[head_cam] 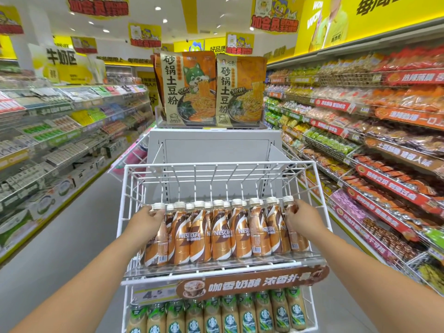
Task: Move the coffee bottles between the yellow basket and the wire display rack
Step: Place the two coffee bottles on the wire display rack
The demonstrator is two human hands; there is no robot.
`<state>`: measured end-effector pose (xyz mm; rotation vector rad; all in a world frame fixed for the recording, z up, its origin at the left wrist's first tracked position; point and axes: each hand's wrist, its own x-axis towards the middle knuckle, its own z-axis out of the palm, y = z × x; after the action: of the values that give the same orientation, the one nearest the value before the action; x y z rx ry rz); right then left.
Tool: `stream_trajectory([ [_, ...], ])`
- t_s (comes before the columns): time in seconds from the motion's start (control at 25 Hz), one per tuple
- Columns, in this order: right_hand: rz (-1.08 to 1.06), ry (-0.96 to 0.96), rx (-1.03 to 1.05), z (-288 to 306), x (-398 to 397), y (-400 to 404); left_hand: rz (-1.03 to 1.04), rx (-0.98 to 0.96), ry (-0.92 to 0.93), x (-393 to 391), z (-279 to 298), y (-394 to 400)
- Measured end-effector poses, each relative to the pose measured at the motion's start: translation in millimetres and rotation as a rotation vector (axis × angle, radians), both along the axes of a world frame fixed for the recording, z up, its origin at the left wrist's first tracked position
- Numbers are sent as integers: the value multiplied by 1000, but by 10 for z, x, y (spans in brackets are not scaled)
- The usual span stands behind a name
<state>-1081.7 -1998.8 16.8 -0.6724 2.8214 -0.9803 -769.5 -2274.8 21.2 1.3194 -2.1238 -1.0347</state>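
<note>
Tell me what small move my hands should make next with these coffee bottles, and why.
Probably lift the two end bottles up and out. Your left hand grips the leftmost brown bottle and your right hand grips the rightmost bottle in the wire rack; the yellow basket isn't in view.

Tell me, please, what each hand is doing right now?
Left hand: gripping the leftmost coffee bottle on the wire rack.
Right hand: gripping the rightmost coffee bottle.

a supermarket aisle: long shelves (374, 131) of packaged snacks run down both sides, yellow promotional banners (275, 14) hang from the ceiling, and a price tag (153, 294) marks a white wire display rack (218, 167) of bottled coffee (221, 231).
</note>
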Motion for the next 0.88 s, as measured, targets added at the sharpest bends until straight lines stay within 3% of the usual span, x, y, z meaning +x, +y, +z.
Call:
stream_trajectory([
  [0.2,90,81,157,110,229,149,-117,-164,-160,31,-68,68],
  [0.36,183,243,265,175,407,328,-291,-487,-339,100,-132,162],
  [0.48,226,342,386,263,645,489,-311,-636,-391,202,-56,391],
  [0.64,268,509,478,378,982,771,-336,-717,-440,331,76,782],
  [0.88,350,599,521,441,1303,1569,-343,-732,-450,576,222,1756],
])
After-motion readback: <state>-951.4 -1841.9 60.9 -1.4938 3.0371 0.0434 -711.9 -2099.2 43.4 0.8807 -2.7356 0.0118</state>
